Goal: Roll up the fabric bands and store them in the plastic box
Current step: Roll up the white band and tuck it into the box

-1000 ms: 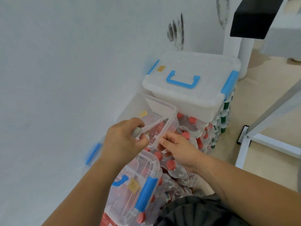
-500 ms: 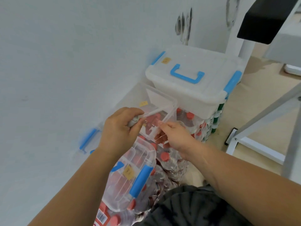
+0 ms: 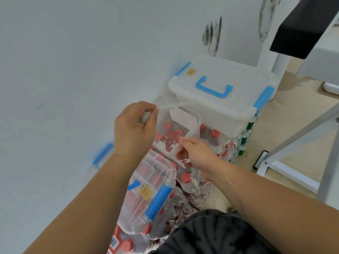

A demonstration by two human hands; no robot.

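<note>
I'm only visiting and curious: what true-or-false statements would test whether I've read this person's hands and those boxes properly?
1. The left hand grips one end of a pale band. True.
2. The right hand lies flat and empty. False: it pinches the band.
3. The white box has its lid off. False: the lid is on.
4. That box's handle is blue. True.
5. The bottles below the hands have yellow caps. False: their caps are red.
</note>
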